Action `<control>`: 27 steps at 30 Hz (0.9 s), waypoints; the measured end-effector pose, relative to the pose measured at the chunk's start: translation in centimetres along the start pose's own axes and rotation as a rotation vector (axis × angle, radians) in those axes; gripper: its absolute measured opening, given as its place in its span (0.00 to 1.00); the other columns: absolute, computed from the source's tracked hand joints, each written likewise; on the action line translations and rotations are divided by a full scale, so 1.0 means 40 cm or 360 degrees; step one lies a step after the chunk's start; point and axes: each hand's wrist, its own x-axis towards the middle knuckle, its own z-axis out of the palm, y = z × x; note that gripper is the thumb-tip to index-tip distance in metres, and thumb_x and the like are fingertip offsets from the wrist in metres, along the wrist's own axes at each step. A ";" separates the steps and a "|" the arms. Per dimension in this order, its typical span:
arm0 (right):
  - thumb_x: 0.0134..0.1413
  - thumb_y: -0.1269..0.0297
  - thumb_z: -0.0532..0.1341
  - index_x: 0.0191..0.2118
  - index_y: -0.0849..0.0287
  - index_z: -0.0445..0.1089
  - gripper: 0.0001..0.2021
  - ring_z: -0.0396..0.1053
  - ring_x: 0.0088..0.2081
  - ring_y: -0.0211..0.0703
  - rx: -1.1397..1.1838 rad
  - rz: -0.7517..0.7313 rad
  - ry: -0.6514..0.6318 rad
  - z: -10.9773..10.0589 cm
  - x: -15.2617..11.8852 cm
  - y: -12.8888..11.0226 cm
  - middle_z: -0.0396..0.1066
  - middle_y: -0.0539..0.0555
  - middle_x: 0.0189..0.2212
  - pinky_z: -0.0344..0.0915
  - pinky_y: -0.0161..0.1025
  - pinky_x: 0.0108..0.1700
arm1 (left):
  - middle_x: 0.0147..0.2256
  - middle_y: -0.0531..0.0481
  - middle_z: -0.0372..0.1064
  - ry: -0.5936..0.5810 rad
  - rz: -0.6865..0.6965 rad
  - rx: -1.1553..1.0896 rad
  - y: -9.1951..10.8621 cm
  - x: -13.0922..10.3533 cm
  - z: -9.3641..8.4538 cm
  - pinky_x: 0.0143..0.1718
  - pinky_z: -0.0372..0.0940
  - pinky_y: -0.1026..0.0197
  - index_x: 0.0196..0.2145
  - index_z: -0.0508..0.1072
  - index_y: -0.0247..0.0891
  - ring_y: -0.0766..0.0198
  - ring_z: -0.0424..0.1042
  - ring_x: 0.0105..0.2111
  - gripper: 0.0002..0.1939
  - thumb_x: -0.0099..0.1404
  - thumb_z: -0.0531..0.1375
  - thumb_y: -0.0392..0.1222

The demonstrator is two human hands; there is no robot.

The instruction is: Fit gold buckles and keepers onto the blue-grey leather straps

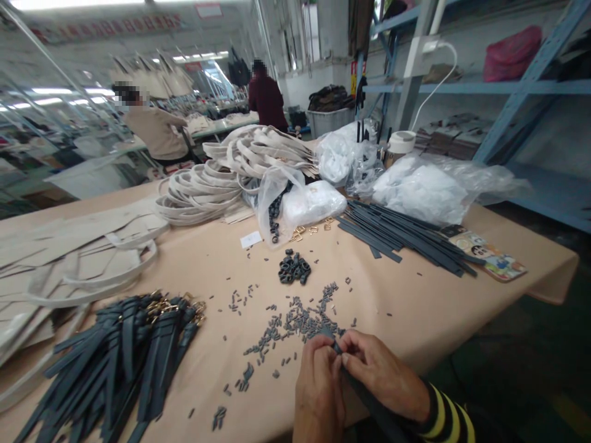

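Both my hands meet at the front edge of the table over a dark grey strap (369, 400). My left hand (318, 381) pinches it near its upper end, fingers bent. Against it, my right hand (383, 372) grips the same strap between thumb and fingers, and the rest of the strap hangs down toward my lap. Whatever sits between the fingertips is mostly hidden. Just beyond my hands, many small dark cut pieces (300, 317) lie scattered. Farther back is a small heap of dark loops (294, 268).
Finished-looking dark straps with gold hardware (152, 344) lie at left. Flat dark strips (406, 234) and a patterned phone case (496, 255) are at right. Behind stand coiled beige straps (203, 191), plastic bags (420, 187) and gold rings (298, 234). Two people work beyond the table.
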 end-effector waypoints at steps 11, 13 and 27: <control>0.54 0.65 0.54 0.35 0.61 0.55 0.06 0.50 0.16 0.23 0.1123 0.0210 -0.0192 -0.083 0.082 0.002 0.61 0.46 0.22 0.51 0.22 0.15 | 0.43 0.39 0.61 0.0076 0.0247 0.1048 -0.105 0.375 -0.201 0.48 0.59 0.52 0.43 0.66 0.32 0.57 0.61 0.45 0.13 0.62 0.48 0.35; 0.55 0.64 0.54 0.36 0.62 0.56 0.07 0.47 0.15 0.23 0.1151 0.0230 -0.0267 -0.086 0.088 0.004 0.59 0.45 0.22 0.49 0.21 0.14 | 0.40 0.40 0.64 -0.0048 0.0247 0.1117 -0.141 0.464 -0.184 0.45 0.61 0.53 0.39 0.68 0.33 0.56 0.64 0.41 0.11 0.61 0.49 0.36; 0.56 0.55 0.52 0.33 0.65 0.59 0.15 0.59 0.17 0.27 0.0678 0.0099 -0.0236 -0.084 0.076 -0.016 0.67 0.52 0.25 0.55 0.26 0.17 | 0.32 0.45 0.71 -0.0346 -0.0356 -0.0070 -0.059 0.417 -0.173 0.31 0.66 0.64 0.40 0.70 0.31 0.68 0.68 0.27 0.16 0.60 0.54 0.45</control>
